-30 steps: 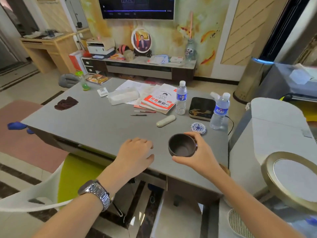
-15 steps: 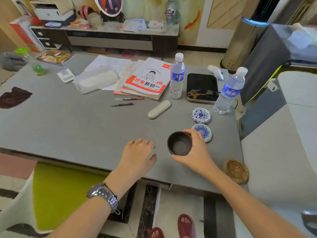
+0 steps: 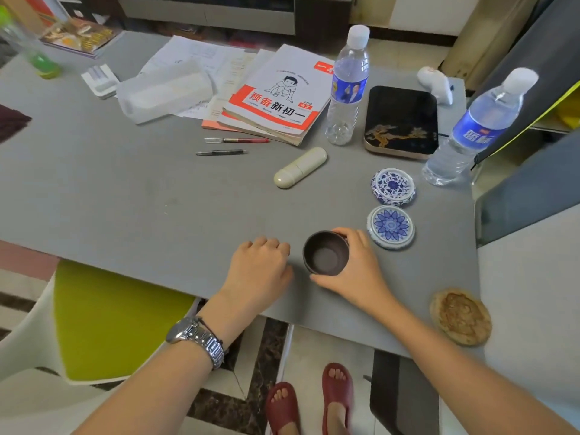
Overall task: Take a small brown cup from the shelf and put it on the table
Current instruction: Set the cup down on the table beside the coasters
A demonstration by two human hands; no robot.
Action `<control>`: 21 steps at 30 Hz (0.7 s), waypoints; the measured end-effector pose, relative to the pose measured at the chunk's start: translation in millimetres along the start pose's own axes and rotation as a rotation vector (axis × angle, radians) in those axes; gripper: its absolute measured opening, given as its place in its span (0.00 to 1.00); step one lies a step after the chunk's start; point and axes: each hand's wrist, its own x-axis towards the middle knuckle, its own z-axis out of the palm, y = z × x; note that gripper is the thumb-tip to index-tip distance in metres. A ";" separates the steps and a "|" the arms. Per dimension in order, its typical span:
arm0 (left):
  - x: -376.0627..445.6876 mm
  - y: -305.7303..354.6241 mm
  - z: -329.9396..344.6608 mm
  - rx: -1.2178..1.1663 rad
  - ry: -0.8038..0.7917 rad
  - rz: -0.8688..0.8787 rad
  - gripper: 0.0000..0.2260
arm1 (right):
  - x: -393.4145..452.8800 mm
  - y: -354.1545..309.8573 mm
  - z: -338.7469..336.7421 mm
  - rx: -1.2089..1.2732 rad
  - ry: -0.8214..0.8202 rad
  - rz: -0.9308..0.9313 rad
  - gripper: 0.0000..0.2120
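Note:
The small brown cup (image 3: 325, 253) stands upright, mouth up and empty, near the front edge of the grey table (image 3: 131, 196). My right hand (image 3: 354, 271) wraps its right side, thumb at the front and fingers round the back. Whether the cup's base rests on the table I cannot tell for sure; it looks down on the surface. My left hand (image 3: 259, 270) lies palm down on the table just left of the cup, fingers curled, holding nothing; a metal watch is on that wrist.
Two blue-and-white round ceramic pieces (image 3: 391, 227) sit just right of the cup. Behind are a cream case (image 3: 300, 167), two pens, books (image 3: 276, 98), two water bottles (image 3: 346, 86), a black tray (image 3: 401, 122). A brown coaster (image 3: 460, 316) lies at the front right corner. A green-seated chair (image 3: 116, 318) is below left.
My right hand has brought the cup lower and a little left, close by the blue-and-white pieces. My view has tilted down toward the table. The left hand has stayed in place.

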 end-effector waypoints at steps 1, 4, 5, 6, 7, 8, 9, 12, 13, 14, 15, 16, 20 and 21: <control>1.0 -0.3 1.9 -0.003 0.004 0.005 0.09 | 0.5 1.8 1.0 -0.003 0.001 0.004 0.37; 4.1 -0.1 5.9 -0.005 0.016 0.016 0.08 | 2.5 6.2 2.7 -0.010 0.000 0.020 0.37; 5.1 0.1 7.6 -0.003 0.019 0.019 0.08 | 3.1 7.4 3.2 -0.011 -0.001 0.023 0.37; 5.7 0.4 8.5 -0.008 0.018 0.020 0.08 | 3.7 8.1 3.7 -0.010 -0.003 0.028 0.37; 6.3 0.4 10.1 -0.010 0.024 0.025 0.08 | 4.2 8.6 4.1 -0.007 -0.002 0.032 0.37; 6.5 0.8 10.6 -0.011 0.022 0.024 0.08 | 4.5 9.3 4.4 -0.006 -0.007 0.037 0.37; 6.8 0.9 12.3 -0.006 0.027 0.029 0.08 | 4.9 10.0 5.0 -0.005 -0.009 0.039 0.37; 7.6 1.3 15.4 -0.004 0.032 0.035 0.07 | 5.5 11.3 5.3 0.000 -0.022 0.048 0.37; 7.4 1.5 16.4 -0.005 0.032 0.038 0.07 | 5.6 12.0 5.7 0.002 -0.024 0.048 0.37; 7.5 1.6 16.4 -0.007 0.025 0.038 0.07 | 5.6 11.9 5.8 -0.001 -0.029 0.054 0.38; 7.7 1.3 17.5 -0.004 0.020 0.044 0.07 | 5.3 12.6 6.3 0.000 -0.032 0.055 0.38; 6.9 1.3 17.5 -0.002 0.010 0.045 0.07 | 4.7 12.0 6.1 -0.012 -0.040 0.068 0.38; 5.0 0.6 15.8 -0.027 -0.005 0.057 0.05 | 4.5 12.0 4.3 -0.094 -0.078 0.090 0.42; 4.7 0.2 14.7 -0.039 -0.006 0.065 0.06 | 4.5 11.9 3.3 -0.112 -0.092 0.089 0.44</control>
